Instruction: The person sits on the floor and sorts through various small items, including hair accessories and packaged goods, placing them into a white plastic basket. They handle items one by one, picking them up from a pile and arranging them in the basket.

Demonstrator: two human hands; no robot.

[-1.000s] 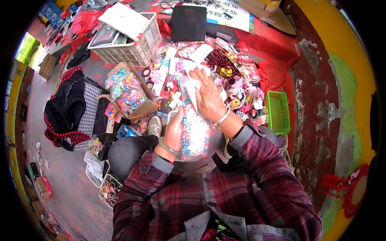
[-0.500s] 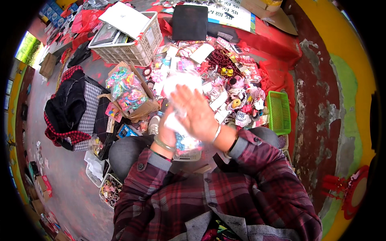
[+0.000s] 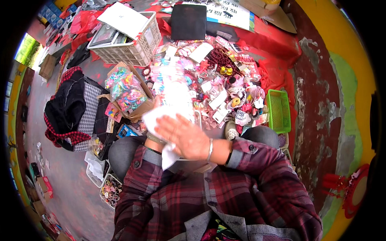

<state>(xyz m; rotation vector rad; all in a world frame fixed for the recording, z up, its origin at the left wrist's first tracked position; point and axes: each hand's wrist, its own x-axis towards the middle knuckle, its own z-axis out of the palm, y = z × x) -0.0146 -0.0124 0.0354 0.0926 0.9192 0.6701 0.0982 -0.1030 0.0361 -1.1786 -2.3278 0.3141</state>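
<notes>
My right hand (image 3: 185,138) lies across a white cloth (image 3: 171,158), its fingers fairly straight and pressing the cloth from above. One end of the cloth hangs below the palm, and another part spreads out past the fingertips. My left hand (image 3: 157,101) is mostly hidden under the cloth and the right hand; only a bit of it and the wrist show. It appears to hold a long white pack (image 3: 173,86) with small coloured pieces, smeared by motion. Beyond the pack spreads a heap of hair accessories (image 3: 225,86), mostly pink, red and white.
A cardboard box (image 3: 140,106) of colourful bagged items stands left of the heap. Behind it is a plastic crate (image 3: 150,44). A green basket (image 3: 278,112) sits at right, a black jacket (image 3: 66,108) at left. Small baskets (image 3: 111,188) stand by my left knee. A shoe (image 3: 231,129) shows ahead.
My right hand has moved left and down, across the left wrist, and the white cloth now shows more widely. The pack has shifted slightly left.
</notes>
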